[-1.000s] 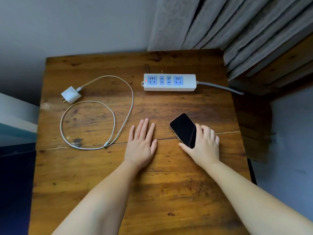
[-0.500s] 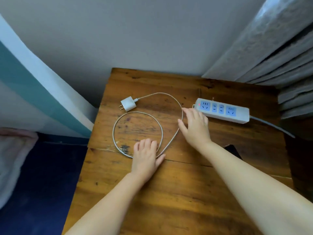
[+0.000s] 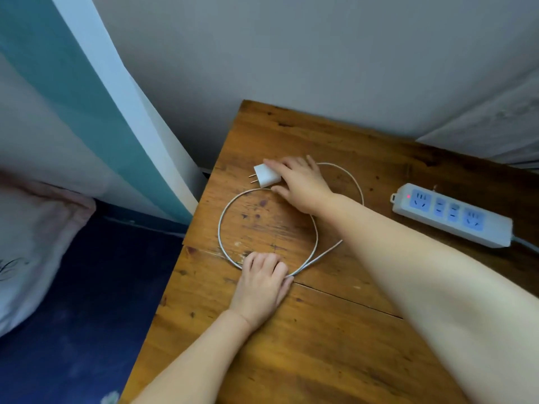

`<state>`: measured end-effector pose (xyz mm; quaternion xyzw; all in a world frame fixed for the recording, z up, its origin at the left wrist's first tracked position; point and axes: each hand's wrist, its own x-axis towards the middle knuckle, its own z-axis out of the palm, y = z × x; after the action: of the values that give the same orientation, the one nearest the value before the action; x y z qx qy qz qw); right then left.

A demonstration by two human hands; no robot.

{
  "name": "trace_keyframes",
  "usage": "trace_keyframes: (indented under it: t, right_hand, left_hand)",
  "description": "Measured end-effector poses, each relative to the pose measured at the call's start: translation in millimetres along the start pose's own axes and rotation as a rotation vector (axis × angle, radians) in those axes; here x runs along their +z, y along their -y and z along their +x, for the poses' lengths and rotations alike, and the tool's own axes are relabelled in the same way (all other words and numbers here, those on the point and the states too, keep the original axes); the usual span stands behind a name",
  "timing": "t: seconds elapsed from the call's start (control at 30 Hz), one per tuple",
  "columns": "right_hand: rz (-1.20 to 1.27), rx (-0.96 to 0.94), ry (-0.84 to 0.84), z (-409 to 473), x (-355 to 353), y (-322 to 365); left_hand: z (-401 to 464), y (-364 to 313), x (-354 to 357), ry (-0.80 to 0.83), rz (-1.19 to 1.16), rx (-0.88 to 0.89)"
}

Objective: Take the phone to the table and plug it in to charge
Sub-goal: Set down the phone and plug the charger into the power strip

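Observation:
A white charger adapter (image 3: 266, 177) lies near the back left of the wooden table (image 3: 320, 345), prongs pointing left. My right hand (image 3: 302, 185) reaches across to it, index finger over its top and thumb under its near edge. Its white cable (image 3: 220, 228) lies in a loop on the table. My left hand (image 3: 262, 282) rests at the loop's near side, fingers curled down over the cable where the strands cross. A white power strip (image 3: 452, 215) with blue sockets and a red light sits at the right. The phone is not visible; my right forearm covers that part of the table.
The table's left edge drops to a dark blue floor (image 3: 87, 301). Pale bedding (image 3: 32, 243) lies at the far left, with a teal and white panel (image 3: 87, 106) leaning by the grey wall. A grey curtain (image 3: 495, 126) hangs at the back right.
My right hand left the phone, crossed the table to the left and closed around the adapter. My left hand slid onto the cable loop and curled its fingers. The view swung left.

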<state>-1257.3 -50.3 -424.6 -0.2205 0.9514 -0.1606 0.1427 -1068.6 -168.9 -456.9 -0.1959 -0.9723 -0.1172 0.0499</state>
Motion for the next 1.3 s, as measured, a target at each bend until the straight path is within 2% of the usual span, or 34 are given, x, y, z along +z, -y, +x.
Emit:
trace_keyframes:
  t: [0.17, 0.37, 0.53, 0.67, 0.77, 0.9, 1.07, 1.3]
  right_hand:
    - [0.047, 0.141, 0.02, -0.8, -7.3, 5.0]
    - [0.352, 0.398, -0.177, -46.5, -60.8, -35.6]
    - [0.374, 0.602, -0.179, -115.7, -118.0, -101.6]
    - [0.179, 0.703, -0.157, -175.1, -142.0, -141.5]
    - [0.038, 0.724, -0.078, -205.8, -140.0, -159.5]
    - [0.037, 0.695, -0.006, -220.1, -134.8, -170.0]
    - [-0.003, 0.621, 0.07, -212.3, -138.9, -168.1]
    - [-0.294, 0.601, 0.317, -182.7, -156.7, -142.2]
  left_hand:
    - [0.2, 0.5, -2.6, 0.062, -0.01, -0.01]
    - [22.4, -8.4, -17.6, 0.176, -0.055, -0.063]
    - [49.1, -40.9, -21.1, 0.258, -0.216, -0.133]
    - [61.8, -65.6, -13.3, 0.277, -0.241, -0.193]
    - [63.8, -80.9, -10.3, 0.269, -0.23, -0.174]
    - [64.1, -95.0, -10.3, 0.242, -0.242, -0.194]
    - [62.9, -96.5, -8.3, 0.218, -0.252, -0.212]
    - [62.0, -94.3, -5.2, 0.189, -0.294, -0.232]
